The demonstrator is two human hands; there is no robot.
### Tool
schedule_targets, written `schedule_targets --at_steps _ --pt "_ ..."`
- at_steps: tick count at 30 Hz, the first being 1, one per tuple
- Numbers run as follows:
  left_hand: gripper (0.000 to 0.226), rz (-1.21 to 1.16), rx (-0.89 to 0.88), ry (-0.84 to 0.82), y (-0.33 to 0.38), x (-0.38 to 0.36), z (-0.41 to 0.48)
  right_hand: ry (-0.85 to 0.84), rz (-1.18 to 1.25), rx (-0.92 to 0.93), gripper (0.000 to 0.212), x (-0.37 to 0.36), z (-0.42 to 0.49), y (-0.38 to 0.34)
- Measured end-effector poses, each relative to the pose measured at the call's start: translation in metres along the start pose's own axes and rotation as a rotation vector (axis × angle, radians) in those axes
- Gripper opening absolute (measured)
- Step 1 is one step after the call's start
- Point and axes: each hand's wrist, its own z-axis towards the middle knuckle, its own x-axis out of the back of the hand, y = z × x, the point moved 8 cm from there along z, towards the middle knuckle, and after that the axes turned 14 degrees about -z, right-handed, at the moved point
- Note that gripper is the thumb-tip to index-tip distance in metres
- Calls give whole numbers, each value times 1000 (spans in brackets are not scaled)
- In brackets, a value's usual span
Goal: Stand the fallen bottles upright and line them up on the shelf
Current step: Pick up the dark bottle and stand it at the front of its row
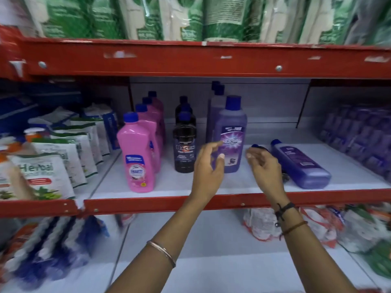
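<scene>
Pink bottles (pixel 138 153): four, upright, in one file. Black bottles (pixel 184 150): three upright in a file, as far as the caps show. Purple bottles (pixel 230 134): three upright in a file, plus one lying flat (pixel 300 164). A blue cap (pixel 257 146) beside it suggests another fallen bottle, body hidden. Hands: two.

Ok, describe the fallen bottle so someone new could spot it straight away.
Look at the middle white shelf between the red rails. Right of the upright purple bottle, past the right hand, lies the fallen bottle: purple, blue-capped, the only one fully visible on its side.
</scene>
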Motion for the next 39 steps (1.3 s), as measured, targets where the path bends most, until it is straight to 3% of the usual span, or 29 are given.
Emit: schedule_targets --at_steps 4,8,11,15,22,25,30,39 --pt "30 -55 239 -73 -41 -68 6 28 -244 -92 28 41 25 51" --pt "30 10 473 -142 -82 -123 13 -125 -438 -177 34 44 42 82" --pt "35 193 643 -175 -110 -151 21 -259 -540 -237 38 35 51 100" --pt "31 250 744 -123 -127 -159 30 -346 -607 -255 31 23 58 107" --pt "23 32 677 -33 -121 -149 30 -216 -435 -212 27 39 53 100" --pt "44 -95 603 -62 -97 -144 24 -171 -288 -162 14 50 47 88" --pt "59 -122 391 -98 -57 -118 15 -130 -71 -106 21 55 32 59" --pt "64 -65 218 39 -18 -22 -6 -183 122 -13 44 -1 -4 -3"
